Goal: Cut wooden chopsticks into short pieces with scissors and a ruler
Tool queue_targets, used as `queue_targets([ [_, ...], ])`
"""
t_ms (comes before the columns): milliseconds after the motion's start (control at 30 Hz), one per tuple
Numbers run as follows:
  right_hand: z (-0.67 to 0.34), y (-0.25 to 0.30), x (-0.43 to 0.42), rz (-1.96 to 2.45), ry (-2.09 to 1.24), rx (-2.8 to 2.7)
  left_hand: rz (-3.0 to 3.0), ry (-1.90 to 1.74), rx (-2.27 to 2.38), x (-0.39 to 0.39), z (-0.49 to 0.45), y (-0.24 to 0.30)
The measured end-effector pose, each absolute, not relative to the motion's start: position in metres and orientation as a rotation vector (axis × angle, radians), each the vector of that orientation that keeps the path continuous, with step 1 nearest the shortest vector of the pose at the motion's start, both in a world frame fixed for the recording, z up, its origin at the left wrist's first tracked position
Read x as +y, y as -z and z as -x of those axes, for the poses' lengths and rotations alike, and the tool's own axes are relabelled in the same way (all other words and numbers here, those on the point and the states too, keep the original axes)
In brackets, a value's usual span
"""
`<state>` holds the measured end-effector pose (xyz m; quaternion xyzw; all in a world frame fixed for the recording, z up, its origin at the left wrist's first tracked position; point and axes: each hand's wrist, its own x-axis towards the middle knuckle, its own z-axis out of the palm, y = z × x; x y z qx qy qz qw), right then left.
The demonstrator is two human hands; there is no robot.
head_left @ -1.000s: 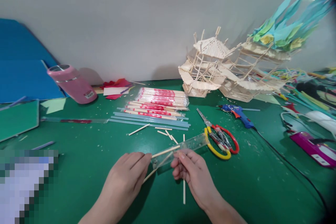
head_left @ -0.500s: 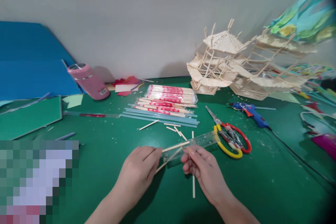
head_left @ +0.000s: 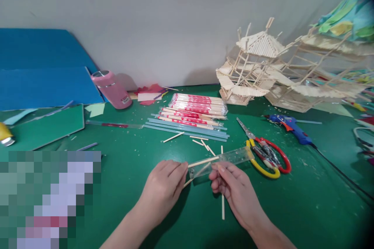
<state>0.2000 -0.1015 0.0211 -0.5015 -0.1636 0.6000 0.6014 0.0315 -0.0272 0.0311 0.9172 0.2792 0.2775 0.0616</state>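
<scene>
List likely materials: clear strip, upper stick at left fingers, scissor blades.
Clear strip: probably plastic, seemingly glossy; green tabletop shows through.
Upper stick at left fingers: looks like bare wood, matt; pale, unpainted surface.
Scissor blades: likely metal, smooth; silvery-grey with a sheen.

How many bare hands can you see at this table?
2: the left hand holds a wooden stick along the clear ruler; the right hand pinches at the ruler's near edge. The lower-left corner is pixelated, so something could be hidden there.
</scene>
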Motion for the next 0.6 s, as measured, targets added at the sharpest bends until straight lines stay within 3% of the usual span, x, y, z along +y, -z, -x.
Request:
queue_targets([
  [600, -0.1999, -0.0215, -0.1001, 1.167, -1.402, -0.378, -2.805, -0.834, 0.824, -0.0275, -0.0313, -0.0277],
])
